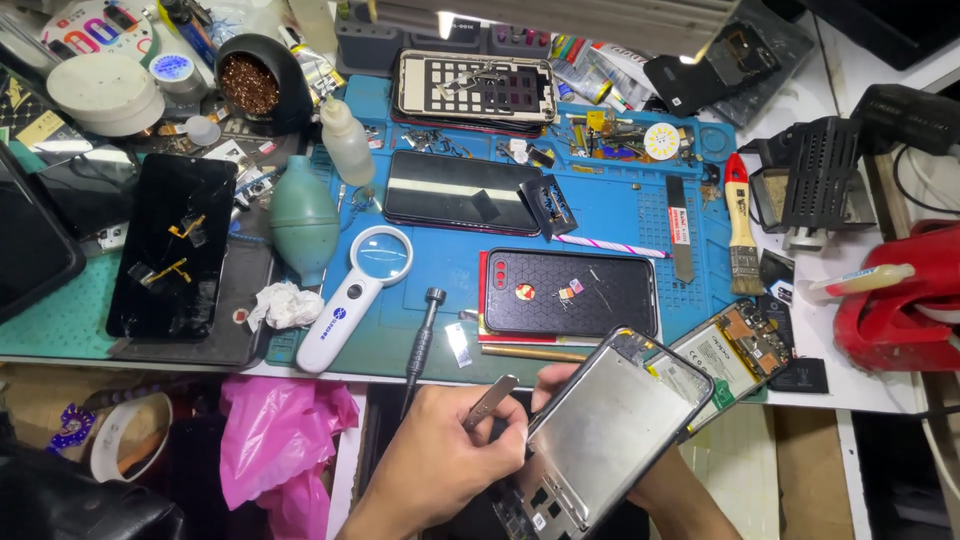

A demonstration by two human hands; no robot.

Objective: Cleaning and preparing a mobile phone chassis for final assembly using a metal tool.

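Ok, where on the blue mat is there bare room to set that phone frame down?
Bare blue mat shows between the magnifying glass and the black phone case, below the dark phone; the screwdriver lies at its lower edge. A narrower strip lies right of that dark phone, above the striped stick. The mat's top edge is crowded with small parts.

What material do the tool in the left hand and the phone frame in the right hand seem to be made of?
The tool in the left hand looks like bare metal: thin, grey, with a dull shine. The phone frame held by the right hand shows a brushed silver plate, probably metal, inside a dark rim, possibly plastic.
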